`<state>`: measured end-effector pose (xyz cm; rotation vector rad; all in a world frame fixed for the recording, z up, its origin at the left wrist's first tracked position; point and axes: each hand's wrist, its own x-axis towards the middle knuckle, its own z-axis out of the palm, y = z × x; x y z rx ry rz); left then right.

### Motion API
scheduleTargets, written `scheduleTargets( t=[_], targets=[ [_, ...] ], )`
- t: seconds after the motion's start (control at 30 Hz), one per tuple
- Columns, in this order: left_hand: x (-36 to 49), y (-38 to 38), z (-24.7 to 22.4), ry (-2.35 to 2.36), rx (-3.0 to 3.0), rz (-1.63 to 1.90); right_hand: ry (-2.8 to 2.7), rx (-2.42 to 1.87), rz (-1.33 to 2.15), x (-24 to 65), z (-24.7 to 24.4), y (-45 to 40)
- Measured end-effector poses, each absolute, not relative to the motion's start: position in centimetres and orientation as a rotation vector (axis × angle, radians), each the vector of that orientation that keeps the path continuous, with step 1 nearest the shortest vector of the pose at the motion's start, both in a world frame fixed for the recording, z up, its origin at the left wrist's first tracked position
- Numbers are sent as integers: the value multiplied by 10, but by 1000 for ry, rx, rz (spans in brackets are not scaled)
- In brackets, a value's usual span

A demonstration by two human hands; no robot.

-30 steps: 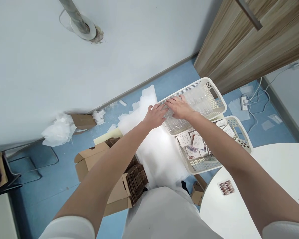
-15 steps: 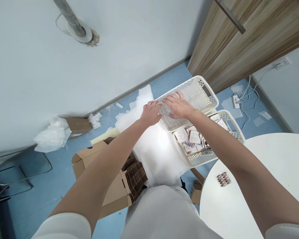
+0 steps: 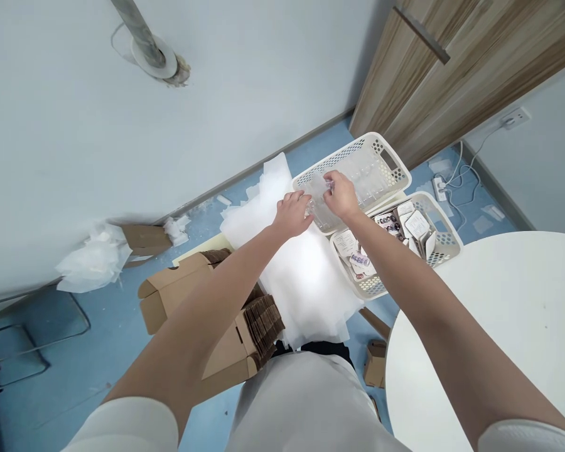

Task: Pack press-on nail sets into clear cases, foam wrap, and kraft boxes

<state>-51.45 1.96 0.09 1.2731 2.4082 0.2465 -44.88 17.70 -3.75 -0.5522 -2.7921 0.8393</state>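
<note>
Clear, thin plastic trays (image 3: 365, 176) lie inside a long white perforated plastic basket (image 3: 338, 156), the landmark here, spread along its bottom. Both bare hands are at the left part of that basket. Right hand (image 3: 341, 196): over the basket's interior, thumb and fingertips pinched nearly together on a small clear plastic piece (image 3: 329, 184); exact shape of the piece too small to tell. Left hand (image 3: 292, 215): at the basket's left end, fingers slightly spread and part curled, fingertips next to clear plastic; cannot tell if they grip any.

Just beside the basket, on the wearer's side, sits a 2nd cream perforated plastic basket (image 3: 447, 242) filled with white printed cards and small clear packs (image 3: 417, 225), partly hidden by the right forearm. Left of the landmark basket and nearer the wearer: a stack of thin white translucent sheets (image 3: 311, 276). Farther left past the sheets: brown folded cardboard boxes (image 3: 263, 323), packed upright in a row. Right of the basket, nearer the wearer: a round white tabletop (image 3: 494, 301). Right of the basket, on the blue floor: a white power strip (image 3: 439, 188) with cables. Behind the basket's right end: a wood-grain cabinet (image 3: 433, 94).
</note>
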Motion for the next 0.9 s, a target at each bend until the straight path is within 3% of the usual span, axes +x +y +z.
scheduleTargets(
  t=[0.17,0.37,0.63,0.9],
  targets=[
    [-519,9,20,2419,1251,368,-2224,-857,1325,-432,-17,173],
    [-501,-5,66,2140,1170,926,-1658,-936,1829,-379,44,131],
    [-422,-71,109,1834,954,1289,-1373,-966,1986,-272,113,34],
    [-333,-140,137,1525,1106,1079,-1412,-1029,1866,-141,155,-67]
  ],
)
